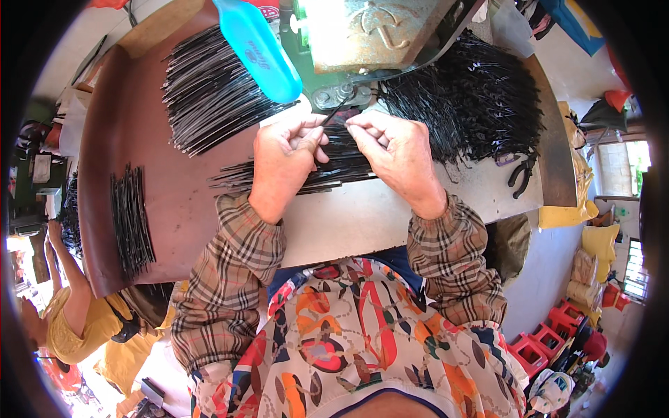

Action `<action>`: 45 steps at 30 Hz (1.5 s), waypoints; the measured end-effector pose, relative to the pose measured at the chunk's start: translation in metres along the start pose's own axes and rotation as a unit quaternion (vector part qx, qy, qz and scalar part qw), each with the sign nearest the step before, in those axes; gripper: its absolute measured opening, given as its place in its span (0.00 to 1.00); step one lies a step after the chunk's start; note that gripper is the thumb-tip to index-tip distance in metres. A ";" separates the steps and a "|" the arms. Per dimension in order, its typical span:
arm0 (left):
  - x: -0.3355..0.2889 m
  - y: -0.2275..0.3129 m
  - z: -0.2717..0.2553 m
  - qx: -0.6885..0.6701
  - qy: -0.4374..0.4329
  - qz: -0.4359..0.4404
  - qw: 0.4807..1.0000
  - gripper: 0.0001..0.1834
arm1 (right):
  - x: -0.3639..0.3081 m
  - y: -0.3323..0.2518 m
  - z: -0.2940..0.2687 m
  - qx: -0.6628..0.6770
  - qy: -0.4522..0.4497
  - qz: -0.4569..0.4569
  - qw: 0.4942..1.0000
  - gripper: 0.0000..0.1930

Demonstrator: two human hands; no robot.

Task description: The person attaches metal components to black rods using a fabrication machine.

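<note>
Daylight falls across a crowded workshop, where a brown bench [139, 132] with a pale sheet across its near part fills the middle of the head view. At its far edge stands a worn metal machine [362, 35] with a green side, and a bright blue plastic bottle [258, 49] lies tilted just to its left. The person's left hand [284, 157] and right hand [394, 150] meet right below the machine. Each grip is closed to a pinch, thumb against fingers, on one thin black wire [336, 115] that runs up between them toward the machine's lower parts. Beneath both hands lies a flat bundle of black wires [237, 177], touching the wrists. A larger fan of straight wires [209, 90] lies to the far left, a small neat row [131, 219] sits well apart near the left edge, and a tangled heap of bent wires [481, 97] lies to the right. Black pliers [521, 174] rest near the right edge of the bench. Checked sleeves cover both forearms. Another person in a yellow top [77, 320] sits at lower left, and red stools [550, 338] are stacked at lower right.
</note>
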State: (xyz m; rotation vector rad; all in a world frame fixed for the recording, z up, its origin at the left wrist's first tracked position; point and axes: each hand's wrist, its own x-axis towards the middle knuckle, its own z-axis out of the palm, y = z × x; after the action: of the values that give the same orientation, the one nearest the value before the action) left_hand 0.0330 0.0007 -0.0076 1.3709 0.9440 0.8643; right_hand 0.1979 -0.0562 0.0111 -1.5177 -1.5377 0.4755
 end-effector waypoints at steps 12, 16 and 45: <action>-0.003 0.004 0.001 0.038 -0.012 -0.006 0.999 0.15 | 0.002 0.009 0.011 0.008 0.057 -0.008 0.998 0.05; -0.002 -0.001 -0.001 0.046 -0.011 0.008 0.999 0.16 | 0.002 0.008 0.011 0.015 0.043 0.031 0.998 0.05; 0.030 0.017 0.004 0.408 0.026 0.269 0.872 0.15 | 0.032 0.029 -0.005 0.257 -0.055 0.152 0.953 0.11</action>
State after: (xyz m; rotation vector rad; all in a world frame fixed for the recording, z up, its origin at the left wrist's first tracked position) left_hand 0.0490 0.0276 0.0079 2.4353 1.0323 0.9471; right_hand 0.2234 -0.0229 0.0012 -1.3255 -1.1365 1.0644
